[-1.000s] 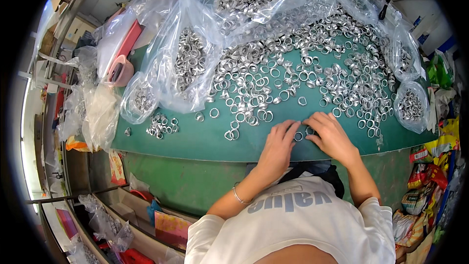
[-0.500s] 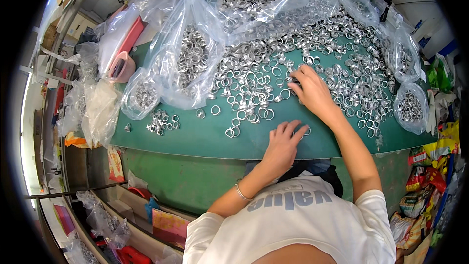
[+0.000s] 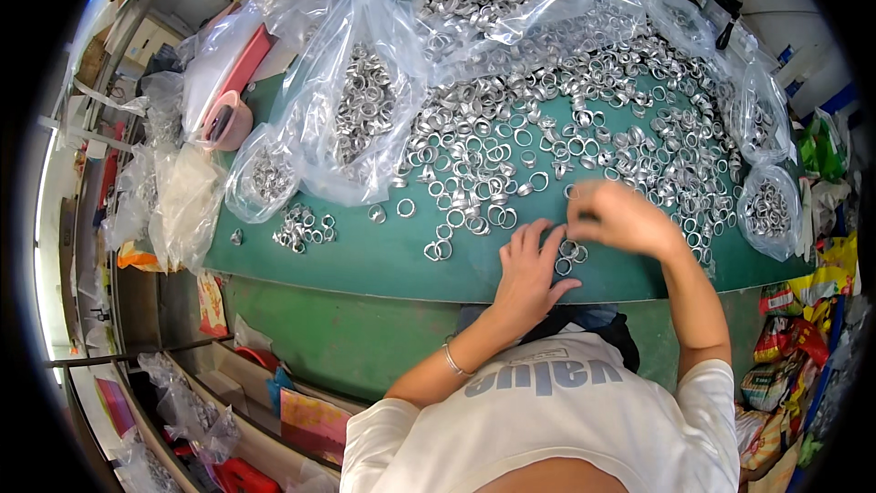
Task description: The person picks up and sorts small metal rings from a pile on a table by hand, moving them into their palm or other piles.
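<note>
My left hand (image 3: 527, 272) rests on the green tabletop near its front edge, fingers stretched forward and thumb spread. Beside its fingertips and thumb lies a small group of silver-coloured metal rings (image 3: 572, 257). Just beyond that group is my right hand (image 3: 625, 216), smeared by motion with its fingers bent, so its grip cannot be made out. A ring (image 3: 573, 192) shows at the edge of those blurred fingers; whether it is held is unclear. A broad spread of similar rings (image 3: 474, 160) lies ahead of both hands, thickening into a heap toward the back.
Clear plastic bags of rings stand on the table (image 3: 383, 260): a large one (image 3: 310, 132) at left and a smaller one (image 3: 768, 205) at right. A little ring cluster (image 3: 304, 228) sits front left. A pink container (image 3: 228, 123) is at the left edge.
My right hand has come back from the ring spread toward my left hand. My left thumb has spread out. More rings now show beside my left fingers.
</note>
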Motion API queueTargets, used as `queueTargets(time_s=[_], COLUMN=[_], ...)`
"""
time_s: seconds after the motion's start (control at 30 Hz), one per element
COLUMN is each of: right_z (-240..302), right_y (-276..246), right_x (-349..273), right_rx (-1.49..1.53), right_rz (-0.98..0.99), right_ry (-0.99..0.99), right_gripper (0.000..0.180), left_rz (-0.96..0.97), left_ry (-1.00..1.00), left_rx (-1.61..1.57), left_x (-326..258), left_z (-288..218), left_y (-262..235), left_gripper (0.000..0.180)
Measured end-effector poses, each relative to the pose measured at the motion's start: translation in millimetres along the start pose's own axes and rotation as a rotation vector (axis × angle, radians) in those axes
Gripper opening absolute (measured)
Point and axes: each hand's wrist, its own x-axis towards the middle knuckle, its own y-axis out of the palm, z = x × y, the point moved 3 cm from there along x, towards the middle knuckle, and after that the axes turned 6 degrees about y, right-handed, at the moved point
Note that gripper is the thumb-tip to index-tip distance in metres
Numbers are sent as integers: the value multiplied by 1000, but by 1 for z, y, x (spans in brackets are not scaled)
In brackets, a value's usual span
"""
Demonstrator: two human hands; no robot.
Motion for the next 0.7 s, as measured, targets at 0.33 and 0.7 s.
queueTargets(time_s=[0.33,0.7], right_z=[-35,-8], right_y=[-19,31], right_x=[73,-38], right_rx=[-181,-71], right_rz=[-604,-181], right_ry=[-18,-89], right_gripper=[13,23], left_rz=[94,-81], left_ry=[87,-15], left_rx=[67,-189], left_x=[1,-15], left_z=[3,1], left_y=[19,-15], left_gripper=[49,57])
